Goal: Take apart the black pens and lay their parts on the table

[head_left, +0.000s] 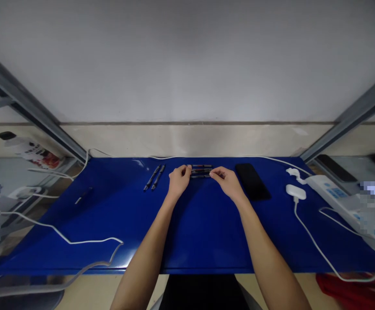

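Note:
Several dark pens [201,171] lie crosswise, one behind another, on the blue desk [207,224] between my hands. My left hand [179,178] is closed at their left ends, fingertips pinched on a pen. At the right ends, my right hand [225,178] has thumb and finger pressed together on a pen. The fingers partly cover the pen ends. Two more dark pens [155,177] lie side by side at a slant, left of my left hand. A black phone [252,181] rests flat to the right of my right hand.
Another dark pen [83,196] lies far left. A white cable [87,241] crosses the desk's left side. On the right are a white earphone case [295,191] with a cable and a white power strip [332,193]. A wall borders the back; metal posts stand either side.

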{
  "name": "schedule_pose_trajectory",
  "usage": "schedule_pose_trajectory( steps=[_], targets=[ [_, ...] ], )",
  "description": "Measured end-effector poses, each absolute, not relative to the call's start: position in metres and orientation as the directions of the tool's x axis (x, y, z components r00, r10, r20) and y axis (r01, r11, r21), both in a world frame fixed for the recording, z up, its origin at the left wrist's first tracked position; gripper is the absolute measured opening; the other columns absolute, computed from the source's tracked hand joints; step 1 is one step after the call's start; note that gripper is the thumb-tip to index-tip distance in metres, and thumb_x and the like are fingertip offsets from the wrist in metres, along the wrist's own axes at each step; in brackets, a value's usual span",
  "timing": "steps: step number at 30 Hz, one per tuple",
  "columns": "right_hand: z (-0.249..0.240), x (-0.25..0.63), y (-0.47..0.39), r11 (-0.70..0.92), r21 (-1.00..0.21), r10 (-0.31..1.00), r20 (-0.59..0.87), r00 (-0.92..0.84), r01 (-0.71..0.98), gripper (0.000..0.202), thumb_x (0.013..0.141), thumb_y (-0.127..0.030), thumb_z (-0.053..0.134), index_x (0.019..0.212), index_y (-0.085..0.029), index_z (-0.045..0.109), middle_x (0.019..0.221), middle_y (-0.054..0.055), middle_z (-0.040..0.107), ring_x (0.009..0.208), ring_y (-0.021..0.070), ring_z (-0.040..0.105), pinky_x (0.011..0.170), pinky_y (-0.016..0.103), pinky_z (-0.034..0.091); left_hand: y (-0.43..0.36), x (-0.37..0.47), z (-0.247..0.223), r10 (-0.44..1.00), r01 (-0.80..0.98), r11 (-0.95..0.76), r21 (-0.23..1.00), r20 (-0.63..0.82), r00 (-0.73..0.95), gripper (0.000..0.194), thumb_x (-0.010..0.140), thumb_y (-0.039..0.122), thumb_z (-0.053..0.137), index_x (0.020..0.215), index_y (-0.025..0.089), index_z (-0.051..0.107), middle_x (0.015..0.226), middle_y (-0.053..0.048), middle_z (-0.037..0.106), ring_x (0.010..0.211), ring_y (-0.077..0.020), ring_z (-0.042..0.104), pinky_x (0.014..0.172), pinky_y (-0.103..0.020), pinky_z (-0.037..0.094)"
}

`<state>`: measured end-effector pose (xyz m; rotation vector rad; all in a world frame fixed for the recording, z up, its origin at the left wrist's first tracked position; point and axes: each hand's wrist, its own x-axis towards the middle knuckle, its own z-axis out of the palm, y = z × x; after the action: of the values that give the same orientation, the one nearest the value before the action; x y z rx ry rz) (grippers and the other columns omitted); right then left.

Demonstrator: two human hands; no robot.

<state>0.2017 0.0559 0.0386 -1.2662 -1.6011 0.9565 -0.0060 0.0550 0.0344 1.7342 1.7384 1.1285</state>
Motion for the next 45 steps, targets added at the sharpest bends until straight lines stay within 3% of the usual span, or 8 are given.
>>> schedule_pose_trajectory(
  steps=[4, 9, 15, 21, 26, 33, 38, 45],
  targets=[
    [0.0435, 0.2024, 0.0530, 0.164, -0.914, 0.983, 0.120, -0.137, 0.370, 0.036, 0.090, -0.048, 0.054, 0.071, -0.019, 0.066, 0.063, 0.003, 0.063, 0.064, 0.0177, 0.060, 0.066, 0.031, 0.045, 0.0547, -0.0059, 0.0341, 0.965, 0.607, -0.115, 0.786, 0.233, -0.119, 0.045, 0.094, 0.049, 0.040, 0.061, 0.019, 0.046, 0.055, 0.004, 0.043, 0.055, -0.0109, 0.039, 0.058, -0.024, 0.027],
    [0.0435, 0.2013, 0.0526, 0.202, -0.916, 0.978, 0.172, -0.116, 0.347, 0.024, 0.081, -0.043, 0.066, 0.085, -0.020, 0.067, 0.082, 0.004, 0.069, 0.075, 0.0188, 0.062, 0.071, 0.031, 0.047, 0.0539, -0.0054, 0.0352, 0.964, 0.617, -0.109, 0.780, 0.234, -0.125, 0.045, 0.094, 0.049, 0.040, 0.062, 0.019, 0.049, 0.054, 0.003, 0.043, 0.055, -0.0116, 0.041, 0.058, -0.024, 0.027],
    [0.0430, 0.2019, 0.0534, 0.174, -0.913, 0.983, 0.140, -0.117, 0.368, 0.035, 0.087, -0.050, 0.056, 0.075, -0.019, 0.066, 0.068, 0.004, 0.065, 0.067, 0.0192, 0.061, 0.067, 0.032, 0.047, 0.0543, -0.0047, 0.0349, 0.964, 0.634, -0.100, 0.767, 0.234, -0.130, 0.046, 0.094, 0.049, 0.040, 0.061, 0.019, 0.049, 0.054, 0.003, 0.044, 0.055, -0.0119, 0.041, 0.058, -0.025, 0.027],
    [0.0435, 0.2028, 0.0526, 0.200, -0.919, 0.980, 0.182, -0.085, 0.340, 0.024, 0.082, -0.043, 0.066, 0.087, -0.020, 0.069, 0.085, 0.005, 0.070, 0.077, 0.0200, 0.064, 0.073, 0.032, 0.048, 0.0547, -0.0045, 0.0348, 0.967, 0.641, -0.102, 0.761, 0.226, -0.114, 0.045, 0.095, 0.048, 0.039, 0.063, 0.019, 0.052, 0.055, 0.003, 0.046, 0.056, -0.0116, 0.043, 0.058, -0.024, 0.027],
    [0.0430, 0.2019, 0.0526, 0.156, -0.928, 0.985, 0.122, -0.121, 0.338, 0.033, 0.088, -0.047, 0.056, 0.077, -0.018, 0.068, 0.069, 0.004, 0.066, 0.069, 0.0192, 0.063, 0.069, 0.032, 0.047, 0.0542, -0.0037, 0.0365, 0.966, 0.636, -0.098, 0.766, 0.226, -0.123, 0.044, 0.094, 0.047, 0.040, 0.062, 0.019, 0.050, 0.054, 0.004, 0.044, 0.055, -0.0114, 0.042, 0.058, -0.024, 0.027],
    [0.0407, 0.2022, 0.0535, 0.196, -0.927, 0.980, 0.170, -0.107, 0.319, 0.023, 0.081, -0.042, 0.066, 0.089, -0.021, 0.069, 0.087, 0.006, 0.071, 0.078, 0.0203, 0.065, 0.073, 0.033, 0.049, 0.0542, -0.0047, 0.0359, 0.967, 0.632, -0.090, 0.769, 0.220, -0.130, 0.044, 0.094, 0.048, 0.040, 0.061, 0.019, 0.048, 0.054, 0.003, 0.045, 0.055, -0.0116, 0.042, 0.058, -0.024, 0.027],
    [0.0409, 0.2027, 0.0537, 0.167, -0.922, 0.983, 0.131, -0.126, 0.350, 0.028, 0.086, -0.045, 0.059, 0.081, -0.019, 0.069, 0.074, 0.005, 0.069, 0.072, 0.0204, 0.064, 0.070, 0.034, 0.049, 0.0548, -0.0042, 0.0349, 0.968, 0.632, -0.089, 0.770, 0.215, -0.126, 0.044, 0.094, 0.048, 0.040, 0.062, 0.019, 0.049, 0.055, 0.003, 0.045, 0.055, -0.0119, 0.042, 0.058, -0.024, 0.027],
    [0.0379, 0.2003, 0.0544, 0.190, -0.930, 0.981, 0.167, -0.100, 0.315, 0.023, 0.081, -0.041, 0.067, 0.088, -0.020, 0.069, 0.085, 0.006, 0.071, 0.077, 0.0200, 0.066, 0.074, 0.033, 0.050, 0.0545, -0.0042, 0.0363, 0.964, 0.631, -0.095, 0.770, 0.229, -0.133, 0.044, 0.094, 0.046, 0.041, 0.061, 0.019, 0.048, 0.055, 0.003, 0.045, 0.055, -0.0121, 0.042, 0.059, -0.025, 0.026]
  ],
)
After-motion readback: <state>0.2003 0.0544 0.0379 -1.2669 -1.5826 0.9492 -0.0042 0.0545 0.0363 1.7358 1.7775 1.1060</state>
